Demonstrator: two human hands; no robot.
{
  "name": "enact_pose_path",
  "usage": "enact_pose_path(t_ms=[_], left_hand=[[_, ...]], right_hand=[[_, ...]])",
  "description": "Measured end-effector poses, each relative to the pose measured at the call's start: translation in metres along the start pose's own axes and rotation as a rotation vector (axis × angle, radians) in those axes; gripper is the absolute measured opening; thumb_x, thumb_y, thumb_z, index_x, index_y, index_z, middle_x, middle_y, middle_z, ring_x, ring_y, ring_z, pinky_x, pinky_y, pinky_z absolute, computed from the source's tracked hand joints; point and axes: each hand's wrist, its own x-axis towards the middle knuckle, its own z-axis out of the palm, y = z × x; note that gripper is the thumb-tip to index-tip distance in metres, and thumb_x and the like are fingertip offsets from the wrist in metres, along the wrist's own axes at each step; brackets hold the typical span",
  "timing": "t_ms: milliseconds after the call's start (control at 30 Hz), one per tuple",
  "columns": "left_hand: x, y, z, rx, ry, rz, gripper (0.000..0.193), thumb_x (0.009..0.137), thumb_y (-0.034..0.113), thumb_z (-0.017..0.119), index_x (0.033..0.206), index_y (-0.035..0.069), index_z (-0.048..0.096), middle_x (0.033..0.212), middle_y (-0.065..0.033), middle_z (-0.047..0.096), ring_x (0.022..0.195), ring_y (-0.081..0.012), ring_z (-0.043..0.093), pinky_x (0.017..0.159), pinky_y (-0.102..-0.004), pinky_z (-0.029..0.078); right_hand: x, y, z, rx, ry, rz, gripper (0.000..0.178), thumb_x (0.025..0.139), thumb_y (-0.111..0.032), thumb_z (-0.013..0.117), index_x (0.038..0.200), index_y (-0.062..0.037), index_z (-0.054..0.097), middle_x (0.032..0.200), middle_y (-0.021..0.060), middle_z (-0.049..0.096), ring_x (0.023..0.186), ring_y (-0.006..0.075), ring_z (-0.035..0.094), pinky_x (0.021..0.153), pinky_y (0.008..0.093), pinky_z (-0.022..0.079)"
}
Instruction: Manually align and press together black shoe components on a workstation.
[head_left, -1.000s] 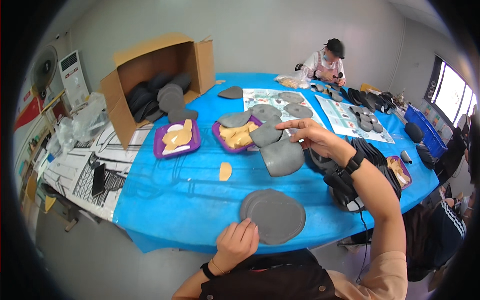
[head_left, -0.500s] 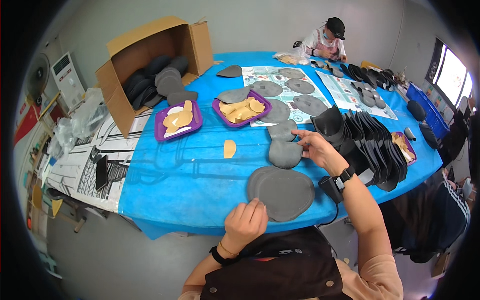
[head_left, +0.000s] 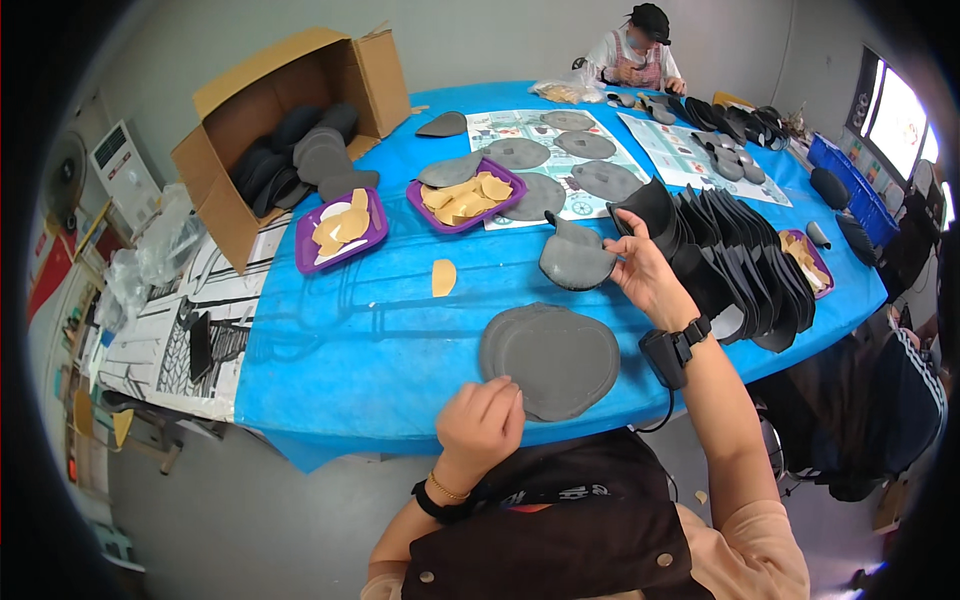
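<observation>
My right hand (head_left: pixel 642 265) pinches the right edge of a thin, waisted grey foam piece (head_left: pixel 577 258), which is lifted and tilted over the blue table. My left hand (head_left: pixel 481 424) is closed with its fingers curled, at the near left edge of a stack of flat, rounded grey foam pieces (head_left: pixel 555 360). Whether it holds anything is hidden. To the right of my right hand, many curved black pieces (head_left: pixel 745 255) stand packed in rows. A single tan half-round piece (head_left: pixel 444 278) lies on the table to the left.
Purple trays (head_left: pixel 345 255) (head_left: pixel 468 219) hold tan pieces; a grey piece lies across the second one's rim. Grey pieces rest on a printed sheet (head_left: pixel 560 150). An open cardboard box (head_left: pixel 225 180) holds dark pieces. A co-worker (head_left: pixel 640 60) sits at the far end.
My right hand has raised the waisted grey piece off the table, and its far part now tips up. My left hand stays by the stack. The whole view has shifted slightly.
</observation>
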Motion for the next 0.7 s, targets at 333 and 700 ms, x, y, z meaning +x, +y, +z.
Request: enact_pose_path(t_ms=[333,700], left_hand=[[0.106,-0.029,-0.014,-0.318,-0.275,-0.43,0.079,0.072,0.03,0.085,0.132,-0.003,0.046,0.125,-0.0206,0.057,0.113,-0.0288,0.057,0.098,-0.0398,0.045],[0.128,-0.064,0.065,-0.611,-0.501,-0.56,0.122,0.058,0.039,0.092,0.143,-0.008,0.018,0.13,-0.0337,0.05,0.121,-0.0417,0.054,0.101,-0.0435,0.044]], right_hand=[[-0.022,0.013,0.034,-0.097,0.115,-0.163,0.076,0.08,0.006,0.05,0.142,-0.0316,0.031,0.15,0.0218,0.016,0.08,0.0145,0.051,0.068,0.029,0.048],[-0.027,0.02,0.054,-0.107,-0.025,-0.186,0.078,0.078,0.007,0.052,0.145,-0.026,0.03,0.153,0.0218,0.012,0.101,0.0218,0.058,0.079,0.0353,0.053]])
